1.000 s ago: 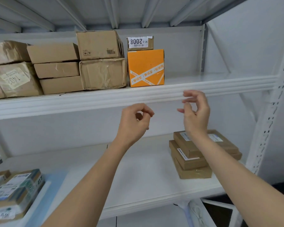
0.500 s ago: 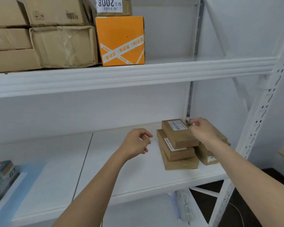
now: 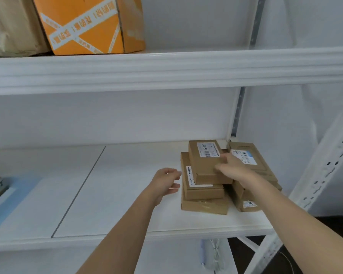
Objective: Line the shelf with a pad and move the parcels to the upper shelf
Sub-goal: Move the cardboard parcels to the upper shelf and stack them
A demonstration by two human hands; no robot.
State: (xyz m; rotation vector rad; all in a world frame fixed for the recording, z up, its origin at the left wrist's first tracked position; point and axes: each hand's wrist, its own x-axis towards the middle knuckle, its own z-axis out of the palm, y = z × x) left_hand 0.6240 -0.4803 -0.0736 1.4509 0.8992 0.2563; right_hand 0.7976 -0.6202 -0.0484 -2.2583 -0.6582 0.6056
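Parcel stack (image 3: 205,175), lower right: your right hand (image 3: 231,168), down from the upper shelf (image 3: 166,70), is now resting fingers-spread on the top box; left hand (image 3: 166,181) is approaching, open, empty.

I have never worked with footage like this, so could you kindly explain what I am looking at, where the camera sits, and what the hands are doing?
There is no machine here: a person wears a single wide-angle camera on the head, looking forward and down, so you see their two bare arms reaching out from below. In front stands a white metal rack. On the lower shelf sits a stack of small brown cardboard parcels with printed labels, and a second pile beside it on the right. The right hand rests on the top parcel, fingers at its right edge, apparently starting to grip it. The left hand is open and empty, just left of the stack. On the upper shelf stands an orange box crossed with white tape.
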